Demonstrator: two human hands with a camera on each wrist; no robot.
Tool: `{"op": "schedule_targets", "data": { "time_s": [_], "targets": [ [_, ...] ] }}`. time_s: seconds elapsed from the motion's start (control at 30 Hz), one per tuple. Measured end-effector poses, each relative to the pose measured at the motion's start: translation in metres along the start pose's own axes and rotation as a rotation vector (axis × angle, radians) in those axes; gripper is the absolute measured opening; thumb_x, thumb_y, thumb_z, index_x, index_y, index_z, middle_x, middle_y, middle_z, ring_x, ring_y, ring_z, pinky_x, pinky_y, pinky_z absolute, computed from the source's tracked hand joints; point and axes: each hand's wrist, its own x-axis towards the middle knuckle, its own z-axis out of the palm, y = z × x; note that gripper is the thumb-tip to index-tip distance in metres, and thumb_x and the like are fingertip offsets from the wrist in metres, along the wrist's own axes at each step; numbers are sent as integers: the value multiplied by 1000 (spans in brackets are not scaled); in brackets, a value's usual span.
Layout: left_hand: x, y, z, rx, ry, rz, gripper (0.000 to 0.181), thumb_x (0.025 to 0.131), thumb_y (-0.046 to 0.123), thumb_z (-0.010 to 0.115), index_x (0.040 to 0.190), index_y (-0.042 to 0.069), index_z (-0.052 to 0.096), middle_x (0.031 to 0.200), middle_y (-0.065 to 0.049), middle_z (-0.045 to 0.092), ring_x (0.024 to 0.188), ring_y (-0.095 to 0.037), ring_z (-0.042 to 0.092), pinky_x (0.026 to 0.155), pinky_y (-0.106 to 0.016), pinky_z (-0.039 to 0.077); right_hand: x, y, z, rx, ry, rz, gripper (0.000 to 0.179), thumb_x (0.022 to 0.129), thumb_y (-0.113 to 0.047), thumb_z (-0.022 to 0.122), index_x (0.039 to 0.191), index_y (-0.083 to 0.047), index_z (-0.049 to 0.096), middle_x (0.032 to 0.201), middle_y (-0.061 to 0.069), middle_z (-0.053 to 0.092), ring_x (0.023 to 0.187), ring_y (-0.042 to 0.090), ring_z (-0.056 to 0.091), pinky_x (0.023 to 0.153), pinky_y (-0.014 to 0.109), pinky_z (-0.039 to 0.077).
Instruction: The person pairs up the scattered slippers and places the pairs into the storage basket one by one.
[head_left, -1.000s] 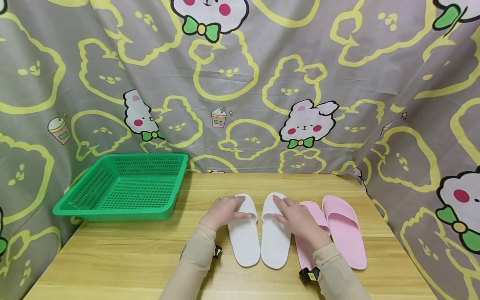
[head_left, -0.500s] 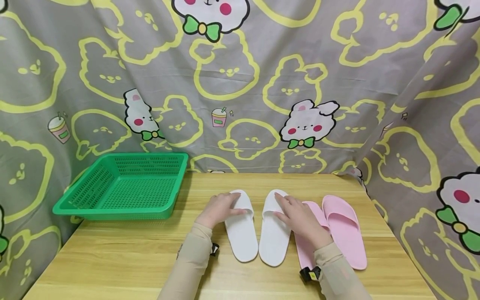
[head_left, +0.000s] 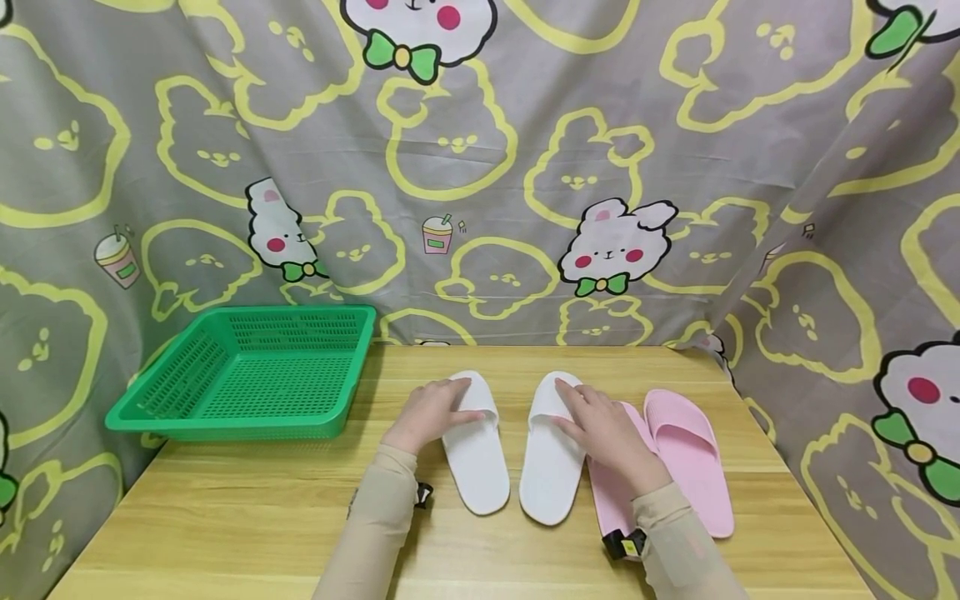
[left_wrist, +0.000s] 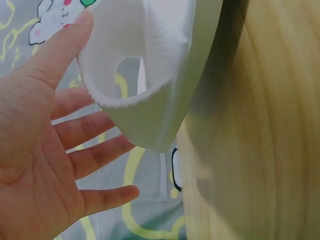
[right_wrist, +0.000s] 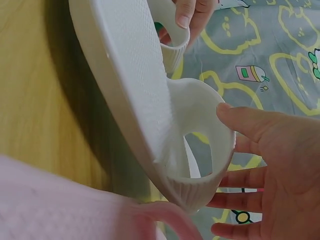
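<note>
Two white slippers lie side by side at mid table, toes pointing away, with a gap between them. My left hand (head_left: 427,412) pinches the strap of the left white slipper (head_left: 480,479), thumb at the strap's opening and fingers along its outer side. On the right white slipper (head_left: 551,479), my right hand (head_left: 611,433) holds the strap the same way, thumb on the strap edge (right_wrist: 227,115) in the right wrist view. Shadow shows along the underside of each slipper in the wrist views. My right forearm crosses over the left pink slipper (head_left: 609,492), hiding part of it.
Another pink slipper (head_left: 693,471) lies at the right. A green plastic basket (head_left: 225,431) stands at the back left of the wooden table (head_left: 225,533). Patterned cloth (head_left: 480,167) hangs behind and on both sides. Small black cameras (head_left: 624,544) sit on the wrists.
The left white slipper has moved left and away with my left hand. The right one has shifted slightly away with my right hand. The gap between them is wider.
</note>
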Motion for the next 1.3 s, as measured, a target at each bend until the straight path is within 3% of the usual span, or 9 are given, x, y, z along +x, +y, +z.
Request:
{"op": "schedule_targets", "data": {
  "time_s": [0.2, 0.37, 1.07, 1.3],
  "targets": [
    [1, -3, -3, 9, 54, -25, 70, 73, 63, 56, 124, 15, 52, 111, -7, 64, 96, -25, 62, 79, -47, 47, 1, 1, -10, -3, 9, 28, 60, 87, -45, 52, 138, -19, 35, 122, 17, 52, 107, 37, 53, 80, 55, 45],
    [1, -3, -6, 1, 82, -37, 70, 74, 62, 57, 125, 14, 53, 109, -7, 65, 94, -23, 62, 78, -45, 48, 2, 4, -16, 12, 10, 38, 61, 88, -46, 50, 140, -19, 33, 123, 15, 51, 108, 36, 52, 82, 54, 44],
    [0, -8, -9, -13, 211, -79, 70, 73, 62, 58, 125, 15, 53, 119, -8, 61, 107, -27, 57, 92, -48, 40, 1, 10, -24, 0, 70, 74, 66, 87, -49, 49, 141, -19, 29, 126, 15, 50, 110, 37, 51, 79, 56, 43],
    [-2, -9, -13, -23, 225, -87, 70, 75, 62, 55, 127, 17, 51, 122, -7, 58, 112, -27, 54, 96, -49, 37, 0, 13, -27, 4, 103, 80, 67, 86, -50, 49, 141, -18, 28, 125, 14, 51, 108, 37, 51, 80, 55, 43]
  ]
}}
